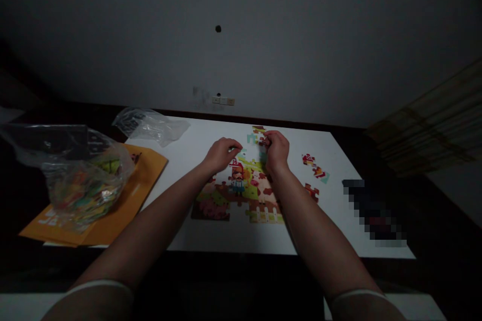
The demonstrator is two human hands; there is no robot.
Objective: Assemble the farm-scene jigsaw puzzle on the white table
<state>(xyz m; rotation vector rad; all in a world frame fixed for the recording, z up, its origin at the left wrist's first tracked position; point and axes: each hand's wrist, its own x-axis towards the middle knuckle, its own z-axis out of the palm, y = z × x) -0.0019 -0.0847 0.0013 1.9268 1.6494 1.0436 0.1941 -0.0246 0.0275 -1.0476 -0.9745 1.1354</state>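
Observation:
A partly joined jigsaw puzzle (246, 185) lies on the white table, with a farmer figure, a cow, pigs and a white fence on it. At its upper left, my left hand (222, 154) is closed in a pinch; whatever is between the fingertips is too small to make out. My right hand (277, 150), above the puzzle's upper right, pinches a small reddish-brown puzzle piece (264, 141). Between and beyond the hands are pale teal puzzle pieces (251, 138). To the right of my right forearm lie several loose puzzle pieces (309, 159).
On the left, a clear plastic bag (88, 185) of puzzle pieces rests on an orange envelope (150, 160). Another crumpled plastic bag (154, 125) is at the table's back left. A dark, pixelated object (372, 213) lies by the right edge. Behind the table (233, 238) stands a wall (282, 60).

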